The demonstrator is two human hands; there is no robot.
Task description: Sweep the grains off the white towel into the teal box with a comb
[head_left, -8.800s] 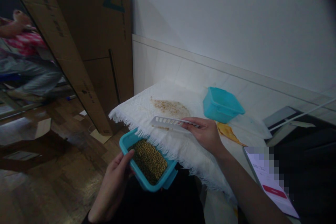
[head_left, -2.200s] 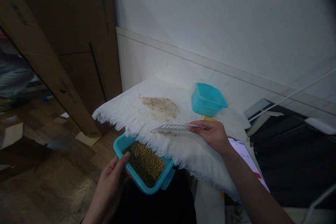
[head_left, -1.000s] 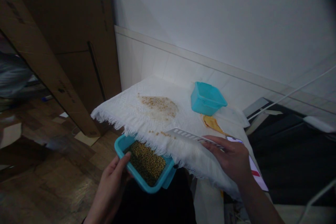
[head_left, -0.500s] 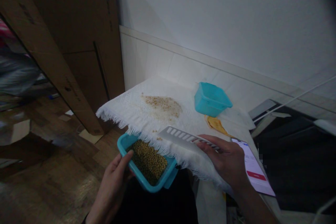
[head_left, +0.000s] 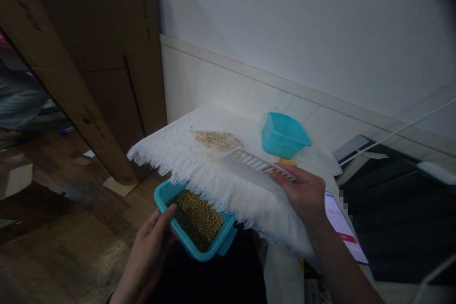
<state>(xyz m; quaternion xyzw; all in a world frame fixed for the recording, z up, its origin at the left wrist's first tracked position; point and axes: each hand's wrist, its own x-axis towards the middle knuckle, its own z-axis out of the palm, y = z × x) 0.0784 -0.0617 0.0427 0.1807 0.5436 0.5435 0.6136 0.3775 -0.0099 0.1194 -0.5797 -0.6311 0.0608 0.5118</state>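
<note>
turquoise plastic caught my eye first: a tub [head_left: 190, 245] of round yellowish beans [head_left: 204, 216] tilted a little just below the fringed edge of a white cloth [head_left: 171, 142]. the person's left hand [head_left: 151, 240] was pinching its near left rim, thumb over the top and the fingers curled beneath, mostly hidden from me. along the near side the contents looked dark and greenish (small grains or only shadow, i could not tell). some of the fringe hung over the tub's far side.

above the cloth, the right hand [head_left: 304, 190] was closed around one end of a pale slotted tool [head_left: 249, 164], thumb and fingers pinching it, its flat blade pointing left towards a scattered brownish patch of fine bits [head_left: 216, 140]. whether the blade touched the fabric was hard to tell.

a second turquoise container [head_left: 280, 145] stood upright near the wall, beyond the right hand, and something yellow [head_left: 285, 162] showed between the two. a lit phone [head_left: 344, 228] lay to the right of the right forearm, and off to the left rose a tall cardboard box [head_left: 117, 33]
</note>
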